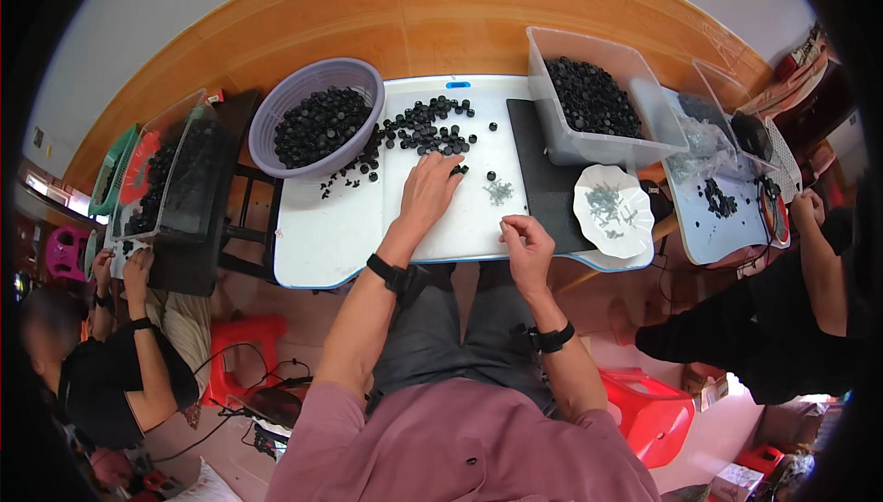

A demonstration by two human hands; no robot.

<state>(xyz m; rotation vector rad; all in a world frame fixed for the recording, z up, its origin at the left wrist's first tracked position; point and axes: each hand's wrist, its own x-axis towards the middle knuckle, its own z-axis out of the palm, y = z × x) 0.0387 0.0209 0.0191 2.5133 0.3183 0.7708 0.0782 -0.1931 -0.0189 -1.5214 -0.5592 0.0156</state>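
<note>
A: While the left hand point(428, 184) lies spread and flat on the white worktop point(322, 244), what do its fingertips touch?

B: The near edge of the scattered pile of small black plastic caps point(428, 129), which lies at twelve o'clock from that hand; there are too many to count.

A: And the right hand point(526, 240)?

B: Its fingers are curled together in a pinch. What they hold is too small to tell. A little heap of grey metal pins point(498, 192) lies at eleven o'clock from it.

A: Containers?

B: One round lilac plastic basket point(276, 115) of caps at ten o'clock, one clear rectangular plastic tub point(598, 148) of caps at one o'clock, and one white scalloped plate point(589, 217) of pins at three o'clock, beside one black mat point(543, 180).
</note>
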